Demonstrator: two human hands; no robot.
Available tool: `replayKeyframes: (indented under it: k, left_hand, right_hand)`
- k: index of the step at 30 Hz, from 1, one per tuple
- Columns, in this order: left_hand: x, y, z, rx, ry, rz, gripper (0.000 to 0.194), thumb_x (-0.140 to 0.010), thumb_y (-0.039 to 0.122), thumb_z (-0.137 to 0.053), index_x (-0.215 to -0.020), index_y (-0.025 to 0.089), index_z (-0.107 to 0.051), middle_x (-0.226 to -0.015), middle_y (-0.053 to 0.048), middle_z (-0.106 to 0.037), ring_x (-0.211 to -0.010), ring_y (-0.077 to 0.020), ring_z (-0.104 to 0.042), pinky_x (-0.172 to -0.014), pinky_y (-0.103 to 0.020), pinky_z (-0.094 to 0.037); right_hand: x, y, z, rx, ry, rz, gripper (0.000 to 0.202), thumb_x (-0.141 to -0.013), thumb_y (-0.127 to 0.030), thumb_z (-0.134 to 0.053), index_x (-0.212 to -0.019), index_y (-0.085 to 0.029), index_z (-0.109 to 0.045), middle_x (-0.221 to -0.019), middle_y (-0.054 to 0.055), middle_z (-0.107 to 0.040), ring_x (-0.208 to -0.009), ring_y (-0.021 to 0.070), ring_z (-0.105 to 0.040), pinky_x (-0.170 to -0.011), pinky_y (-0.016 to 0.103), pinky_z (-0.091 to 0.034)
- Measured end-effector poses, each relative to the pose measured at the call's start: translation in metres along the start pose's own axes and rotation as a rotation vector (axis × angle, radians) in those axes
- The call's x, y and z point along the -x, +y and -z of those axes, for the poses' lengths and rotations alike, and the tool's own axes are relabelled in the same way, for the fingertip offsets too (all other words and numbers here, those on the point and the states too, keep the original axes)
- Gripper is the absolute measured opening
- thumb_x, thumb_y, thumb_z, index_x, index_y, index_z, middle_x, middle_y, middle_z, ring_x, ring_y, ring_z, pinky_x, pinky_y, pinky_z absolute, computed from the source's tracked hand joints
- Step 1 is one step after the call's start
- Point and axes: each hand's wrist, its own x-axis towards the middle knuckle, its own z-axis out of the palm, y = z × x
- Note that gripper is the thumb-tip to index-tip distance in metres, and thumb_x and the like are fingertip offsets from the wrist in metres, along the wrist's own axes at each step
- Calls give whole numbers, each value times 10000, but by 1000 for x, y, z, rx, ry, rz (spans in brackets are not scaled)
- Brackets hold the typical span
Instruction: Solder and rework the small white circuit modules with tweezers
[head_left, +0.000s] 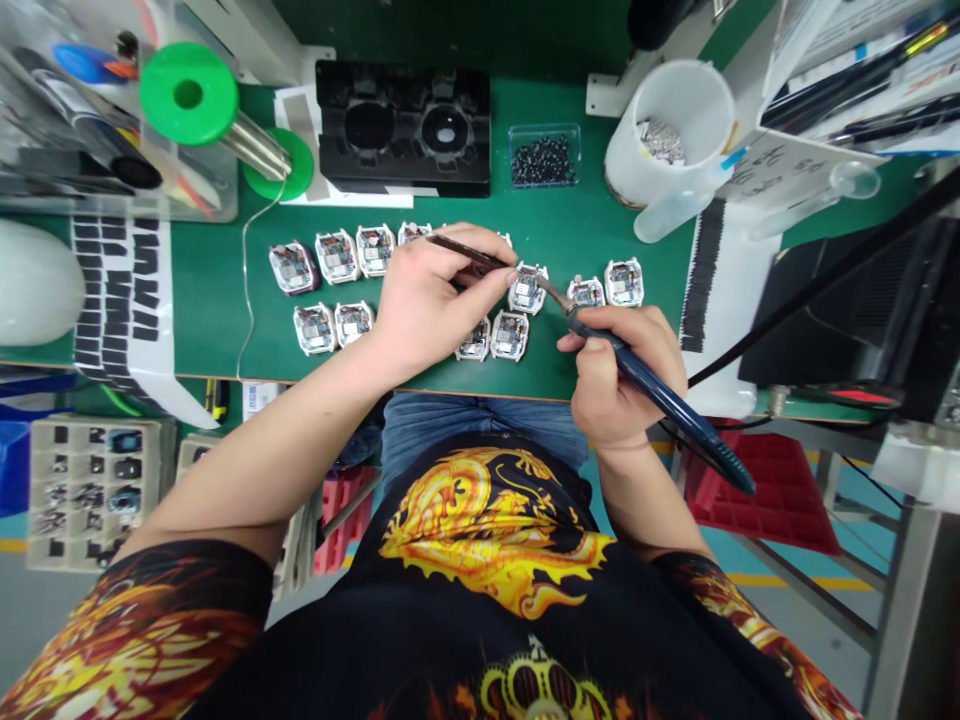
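My left hand (431,295) pinches a pair of dark tweezers (471,254), their tips pointing right toward an opened watch case (528,289) with its circuit board showing. In my right hand (622,375) is a blue-handled soldering iron (660,390); its metal tip reaches the upper right of that same watch case. Whether the tip touches the board is too small to tell. Several similar white watch cases (336,257) stand in rows on the green mat, some partly hidden behind my left hand. A purple-edged watch case (293,268) is at the left end.
A solder wire spool (189,95) stands at the back left, its wire trailing down the mat (217,300). Behind the watches are a black fixture (405,130), a clear box of small black parts (545,156) and a white cup (679,120). The iron's black cable (810,290) runs right.
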Motion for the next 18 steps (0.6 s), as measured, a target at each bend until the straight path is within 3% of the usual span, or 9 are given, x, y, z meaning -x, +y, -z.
replayKeyframes:
  k: [18]
  left_hand:
    - [-2, 5, -2, -43, 13, 94, 99, -998, 288, -775, -992, 223, -850, -1064, -44, -867, -896, -189, -790, -750, -318, -650]
  right_hand:
    - [2, 1, -1, 0, -9, -17, 150, -1076, -323, -642, -1125, -317, -783, -871, -27, -811, -765, 206, -714, -778, 417, -610]
